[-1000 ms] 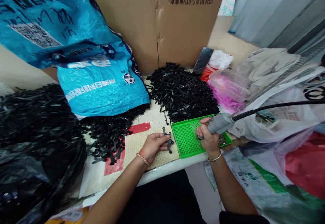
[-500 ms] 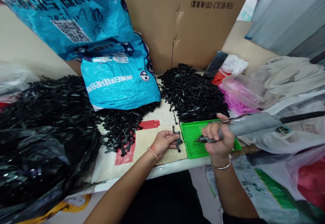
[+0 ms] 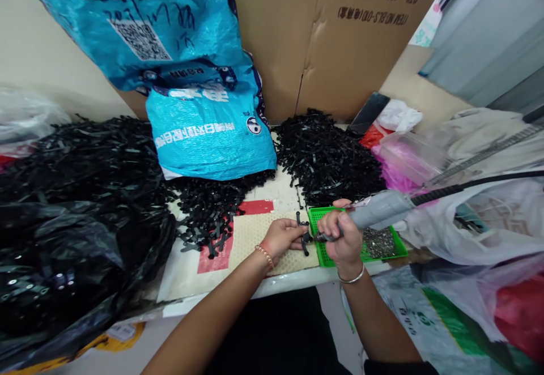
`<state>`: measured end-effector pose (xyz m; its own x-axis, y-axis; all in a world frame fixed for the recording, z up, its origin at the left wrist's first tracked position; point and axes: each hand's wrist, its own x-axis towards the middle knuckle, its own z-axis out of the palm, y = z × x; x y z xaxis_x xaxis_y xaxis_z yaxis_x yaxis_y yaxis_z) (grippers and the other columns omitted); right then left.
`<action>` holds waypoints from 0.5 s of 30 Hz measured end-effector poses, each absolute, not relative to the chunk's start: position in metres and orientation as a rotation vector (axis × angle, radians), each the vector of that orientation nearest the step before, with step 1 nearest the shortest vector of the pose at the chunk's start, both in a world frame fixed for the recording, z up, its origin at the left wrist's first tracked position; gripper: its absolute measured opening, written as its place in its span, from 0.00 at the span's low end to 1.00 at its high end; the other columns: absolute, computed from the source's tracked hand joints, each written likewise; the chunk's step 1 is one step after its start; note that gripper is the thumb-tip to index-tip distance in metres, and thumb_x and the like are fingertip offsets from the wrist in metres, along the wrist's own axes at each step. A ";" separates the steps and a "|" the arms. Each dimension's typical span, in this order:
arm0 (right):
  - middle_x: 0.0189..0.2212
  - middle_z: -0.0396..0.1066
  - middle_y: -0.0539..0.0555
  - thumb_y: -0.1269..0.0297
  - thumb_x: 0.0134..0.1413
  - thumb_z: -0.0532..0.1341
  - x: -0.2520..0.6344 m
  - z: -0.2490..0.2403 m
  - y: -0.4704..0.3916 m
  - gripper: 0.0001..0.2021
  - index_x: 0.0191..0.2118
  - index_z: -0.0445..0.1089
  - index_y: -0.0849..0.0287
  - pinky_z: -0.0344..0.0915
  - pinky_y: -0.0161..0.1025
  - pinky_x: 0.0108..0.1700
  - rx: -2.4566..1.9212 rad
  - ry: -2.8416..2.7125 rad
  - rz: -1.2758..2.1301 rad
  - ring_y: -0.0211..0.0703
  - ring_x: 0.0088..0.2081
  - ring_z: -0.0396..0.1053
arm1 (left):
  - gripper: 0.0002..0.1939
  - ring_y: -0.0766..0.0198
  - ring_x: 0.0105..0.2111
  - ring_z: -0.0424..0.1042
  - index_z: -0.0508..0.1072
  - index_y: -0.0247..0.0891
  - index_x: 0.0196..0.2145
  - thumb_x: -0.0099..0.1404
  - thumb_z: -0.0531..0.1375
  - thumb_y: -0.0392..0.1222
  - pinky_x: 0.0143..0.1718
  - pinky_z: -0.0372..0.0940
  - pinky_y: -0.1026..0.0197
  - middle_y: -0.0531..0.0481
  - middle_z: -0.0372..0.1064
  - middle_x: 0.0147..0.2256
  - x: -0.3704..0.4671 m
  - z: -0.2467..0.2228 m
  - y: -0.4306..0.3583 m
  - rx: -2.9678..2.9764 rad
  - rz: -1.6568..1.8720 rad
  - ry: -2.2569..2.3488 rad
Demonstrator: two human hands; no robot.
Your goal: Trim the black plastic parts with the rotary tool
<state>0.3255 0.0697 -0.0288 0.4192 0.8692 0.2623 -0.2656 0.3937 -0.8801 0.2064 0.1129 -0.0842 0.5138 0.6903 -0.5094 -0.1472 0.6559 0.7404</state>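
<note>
The small black plastic strip (image 3: pixel 302 233) looks matt, like the heaped black plastic strips (image 3: pixel 327 157) far behind it. The grey power driver (image 3: pixel 378 209) has a smooth, dull casing. The green perforated plastic tray (image 3: pixel 325 253) shows a faint sheen. The blue woven plastic sack (image 3: pixel 212 131) is glossy; the brown cardboard box (image 3: pixel 331 41) is matt.
</note>
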 end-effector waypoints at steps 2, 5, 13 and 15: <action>0.13 0.49 0.39 0.56 0.56 0.60 0.325 -0.029 0.070 0.09 0.40 0.63 0.52 0.56 0.34 0.22 -0.860 -0.851 0.835 0.36 0.16 0.49 | 0.17 0.66 0.23 0.73 0.69 0.31 0.26 0.51 0.73 0.41 0.25 0.71 0.65 0.47 0.72 0.26 0.206 -0.084 0.113 0.690 0.554 0.896; 0.13 0.49 0.39 0.57 0.56 0.60 0.324 -0.030 0.071 0.09 0.40 0.64 0.53 0.56 0.34 0.23 -0.845 -0.836 0.830 0.36 0.16 0.50 | 0.17 0.67 0.23 0.73 0.69 0.31 0.26 0.51 0.73 0.41 0.24 0.70 0.66 0.47 0.72 0.26 0.206 -0.083 0.113 0.692 0.551 0.906; 0.12 0.50 0.39 0.55 0.54 0.62 0.322 -0.035 0.073 0.12 0.40 0.64 0.54 0.55 0.36 0.21 -0.886 -0.860 0.805 0.37 0.15 0.50 | 0.18 0.66 0.24 0.73 0.70 0.31 0.27 0.49 0.74 0.42 0.25 0.71 0.65 0.47 0.73 0.26 0.207 -0.085 0.113 0.685 0.556 0.904; 0.12 0.50 0.40 0.55 0.55 0.62 0.322 -0.036 0.072 0.11 0.40 0.64 0.53 0.55 0.36 0.22 -0.879 -0.872 0.799 0.37 0.16 0.50 | 0.17 0.66 0.24 0.73 0.70 0.31 0.27 0.50 0.74 0.42 0.25 0.72 0.64 0.47 0.73 0.27 0.207 -0.085 0.113 0.683 0.554 0.912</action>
